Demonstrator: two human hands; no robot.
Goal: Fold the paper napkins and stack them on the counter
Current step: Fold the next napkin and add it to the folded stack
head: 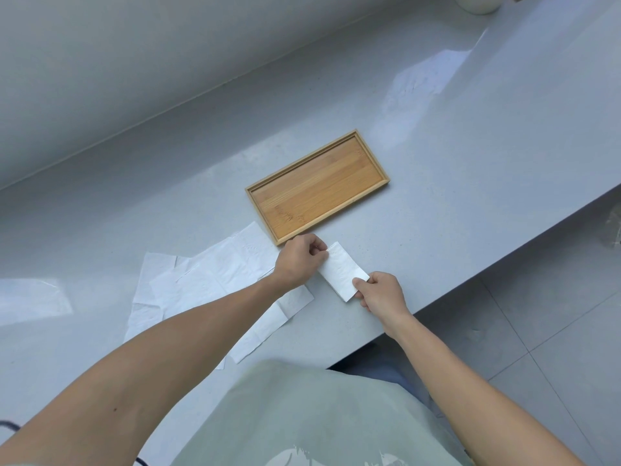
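Observation:
A white paper napkin (341,270), folded into a narrow strip, lies on the grey counter (453,163) just in front of the tray. My left hand (300,260) pinches its far end between thumb and fingers. My right hand (379,292) pinches its near end. Several unfolded white napkins (215,280) lie spread and overlapping on the counter to the left, partly hidden under my left forearm.
An empty bamboo tray (319,186) sits on the counter just behind the hands. The counter's front edge (487,267) runs diagonally at the right, with tiled floor below. A white vessel (477,3) stands at the far top right. The wall rises at the back left.

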